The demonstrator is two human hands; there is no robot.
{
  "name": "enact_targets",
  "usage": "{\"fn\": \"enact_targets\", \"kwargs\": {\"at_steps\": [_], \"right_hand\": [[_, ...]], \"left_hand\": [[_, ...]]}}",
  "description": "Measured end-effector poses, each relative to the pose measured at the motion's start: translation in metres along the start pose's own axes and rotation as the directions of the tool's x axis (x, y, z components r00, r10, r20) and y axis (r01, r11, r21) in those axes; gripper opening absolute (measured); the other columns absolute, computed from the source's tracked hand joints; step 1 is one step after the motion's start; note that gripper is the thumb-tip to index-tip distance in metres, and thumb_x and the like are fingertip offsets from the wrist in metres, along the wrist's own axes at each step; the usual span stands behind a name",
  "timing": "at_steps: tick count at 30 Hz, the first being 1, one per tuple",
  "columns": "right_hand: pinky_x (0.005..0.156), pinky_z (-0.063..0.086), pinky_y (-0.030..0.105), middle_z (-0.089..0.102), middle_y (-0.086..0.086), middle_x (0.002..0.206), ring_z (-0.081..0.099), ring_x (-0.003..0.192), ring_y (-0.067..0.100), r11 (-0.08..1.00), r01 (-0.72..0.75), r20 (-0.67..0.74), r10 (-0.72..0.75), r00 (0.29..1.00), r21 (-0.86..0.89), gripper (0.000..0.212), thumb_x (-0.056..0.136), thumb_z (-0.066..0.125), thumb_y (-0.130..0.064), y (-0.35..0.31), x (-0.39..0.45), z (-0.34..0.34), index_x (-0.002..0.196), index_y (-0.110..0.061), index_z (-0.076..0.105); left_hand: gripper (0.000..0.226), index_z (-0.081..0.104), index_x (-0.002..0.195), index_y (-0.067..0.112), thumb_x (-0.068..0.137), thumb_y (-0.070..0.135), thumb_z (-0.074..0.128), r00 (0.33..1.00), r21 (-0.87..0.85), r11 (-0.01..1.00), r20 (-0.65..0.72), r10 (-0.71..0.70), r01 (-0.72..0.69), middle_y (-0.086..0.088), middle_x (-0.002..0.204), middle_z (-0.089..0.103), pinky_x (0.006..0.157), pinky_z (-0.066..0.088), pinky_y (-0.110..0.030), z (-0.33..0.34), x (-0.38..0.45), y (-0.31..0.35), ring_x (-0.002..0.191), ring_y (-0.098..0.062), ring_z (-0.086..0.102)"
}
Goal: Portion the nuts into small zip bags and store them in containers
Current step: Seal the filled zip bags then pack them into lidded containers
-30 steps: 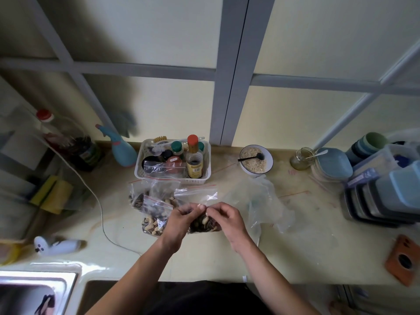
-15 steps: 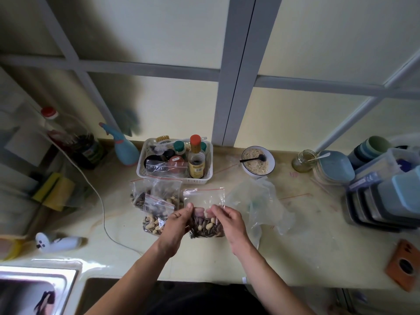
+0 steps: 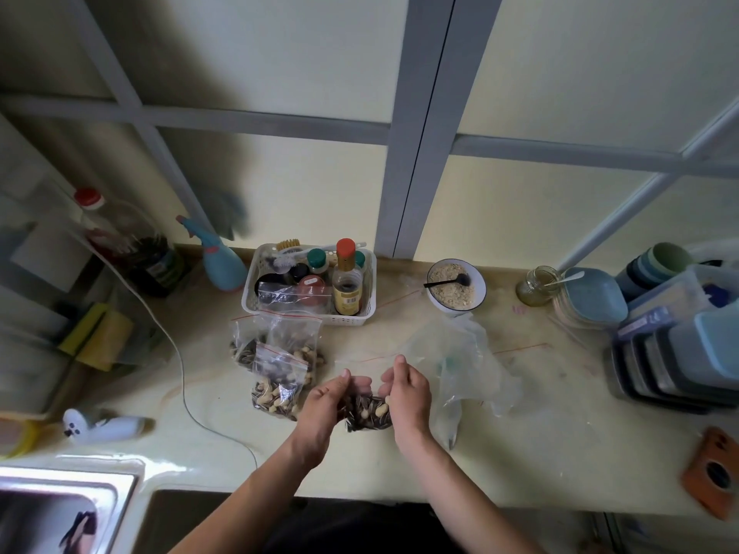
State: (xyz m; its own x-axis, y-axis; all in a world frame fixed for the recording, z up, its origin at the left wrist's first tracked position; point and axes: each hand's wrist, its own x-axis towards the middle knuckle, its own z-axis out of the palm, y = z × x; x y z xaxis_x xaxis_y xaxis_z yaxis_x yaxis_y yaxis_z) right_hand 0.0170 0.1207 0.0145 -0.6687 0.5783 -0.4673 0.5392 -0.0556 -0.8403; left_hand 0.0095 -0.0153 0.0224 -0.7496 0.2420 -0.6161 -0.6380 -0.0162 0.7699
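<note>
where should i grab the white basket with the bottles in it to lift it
Take the white basket by its two short end rims, one hand from each side. It is wide and open-topped, its bottles stand upright, so a level two-sided lift probably keeps them steady. The filled zip bags crowd its front left.

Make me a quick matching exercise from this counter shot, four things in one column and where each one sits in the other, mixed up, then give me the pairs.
Things:
1. spray bottle
2. bowl
3. zip bag
4. red-capped bottle

Places:
A. held between the left hand and right hand
B. standing inside the white basket
C. on the counter left of the basket
D. on the counter right of the basket, with a black spoon in it

Pairs: 1-C, 2-D, 3-A, 4-B
</note>
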Motion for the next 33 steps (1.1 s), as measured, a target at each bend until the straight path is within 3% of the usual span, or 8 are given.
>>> {"fn": "enact_targets", "kwargs": {"at_steps": [3, 6, 11, 17, 20, 23, 28, 33], "right_hand": [[0.054, 0.049, 0.032, 0.063, 0.006, 0.052, 0.057, 0.046, 0.017, 0.995, 0.087, 0.02, -0.086, 0.996, -0.048, 0.051, 0.107, 0.041, -0.038, 0.001, -0.002, 0.001, 0.07, -0.01, 0.062], [0.057, 0.047, 0.028, 0.062, 0.003, 0.051, 0.059, 0.049, 0.012, 0.984, 0.153, 0.058, -0.148, 0.987, -0.094, 0.05, 0.107, 0.043, -0.035, 0.003, -0.006, -0.001, 0.068, -0.011, 0.061], [0.055, 0.045, 0.021, 0.062, 0.003, 0.049, 0.06, 0.048, 0.01, 0.988, 0.134, 0.052, -0.131, 0.99, -0.071, 0.047, 0.107, 0.045, -0.031, 0.004, -0.007, 0.0, 0.07, -0.008, 0.063], [0.072, 0.055, 0.036, 0.066, 0.002, 0.053, 0.066, 0.058, 0.017, 0.963, 0.147, -0.032, -0.158, 0.987, -0.224, 0.049, 0.105, 0.037, -0.047, 0.011, -0.001, 0.009, 0.071, -0.02, 0.06], [0.074, 0.054, 0.039, 0.07, 0.001, 0.066, 0.069, 0.069, 0.024, 0.944, 0.195, -0.09, -0.225, 0.97, -0.265, 0.051, 0.105, 0.033, -0.048, 0.019, 0.0, 0.013, 0.074, -0.019, 0.061], [0.076, 0.05, 0.038, 0.072, 0.003, 0.08, 0.068, 0.081, 0.031, 0.926, 0.233, -0.116, -0.277, 0.954, -0.296, 0.046, 0.109, 0.038, -0.036, 0.016, -0.003, 0.014, 0.082, -0.01, 0.066], [0.077, 0.051, 0.043, 0.074, 0.007, 0.08, 0.067, 0.084, 0.036, 0.927, 0.221, -0.107, -0.264, 0.959, -0.301, 0.047, 0.107, 0.038, -0.037, 0.01, -0.004, 0.021, 0.081, -0.01, 0.067], [0.08, 0.049, 0.037, 0.072, 0.002, 0.076, 0.066, 0.083, 0.031, 0.955, 0.159, -0.092, -0.187, 0.978, -0.251, 0.048, 0.105, 0.037, -0.04, 0.002, 0.005, 0.016, 0.075, -0.013, 0.064]], "left_hand": [[0.052, 0.071, 0.104, 0.009, 0.101, 0.053, 0.043, 0.996, -0.009, 0.996, 0.001, -0.092, 0.092, -0.008, 0.107, 0.076, 0.087, 0.045, -0.039, -0.003, 0.003, 0.008, 0.097, -0.024, 0.068], [0.058, 0.069, 0.109, 0.006, 0.097, 0.059, 0.048, 0.996, -0.006, 0.996, -0.031, -0.087, 0.087, -0.009, 0.106, 0.076, 0.092, 0.047, -0.044, -0.005, 0.003, 0.017, 0.097, -0.027, 0.073], [0.042, 0.066, 0.101, -0.001, 0.104, 0.037, 0.048, 0.99, -0.079, 0.997, -0.138, -0.004, -0.007, -0.014, 0.094, 0.075, 0.054, 0.051, -0.021, 0.005, 0.005, 0.02, 0.072, -0.032, 0.073], [0.053, 0.059, 0.093, -0.012, 0.106, 0.037, 0.044, 0.979, -0.059, 0.993, -0.182, 0.09, -0.102, -0.02, 0.081, 0.068, 0.067, 0.056, -0.037, 0.017, 0.005, 0.01, 0.069, -0.049, 0.07], [0.052, 0.06, 0.088, -0.009, 0.107, 0.036, 0.041, 0.961, -0.012, 0.994, -0.257, 0.1, -0.106, -0.023, 0.076, 0.07, 0.052, 0.053, -0.029, 0.022, 0.003, 0.008, 0.06, -0.043, 0.07], [0.049, 0.059, 0.084, -0.001, 0.107, 0.036, 0.038, 0.935, 0.048, 0.994, -0.339, 0.104, -0.094, -0.018, 0.069, 0.071, 0.043, 0.049, -0.024, 0.026, 0.003, 0.007, 0.053, -0.038, 0.069], [0.047, 0.058, 0.084, -0.001, 0.108, 0.033, 0.036, 0.895, 0.122, 0.982, -0.407, 0.182, -0.144, -0.014, 0.064, 0.071, 0.045, 0.05, -0.024, 0.029, -0.002, 0.011, 0.049, -0.031, 0.069], [0.047, 0.06, 0.087, -0.004, 0.107, 0.034, 0.039, 0.927, 0.052, 0.97, -0.287, 0.243, -0.238, -0.018, 0.068, 0.072, 0.06, 0.055, -0.03, 0.025, -0.007, 0.013, 0.066, -0.032, 0.072]]}}
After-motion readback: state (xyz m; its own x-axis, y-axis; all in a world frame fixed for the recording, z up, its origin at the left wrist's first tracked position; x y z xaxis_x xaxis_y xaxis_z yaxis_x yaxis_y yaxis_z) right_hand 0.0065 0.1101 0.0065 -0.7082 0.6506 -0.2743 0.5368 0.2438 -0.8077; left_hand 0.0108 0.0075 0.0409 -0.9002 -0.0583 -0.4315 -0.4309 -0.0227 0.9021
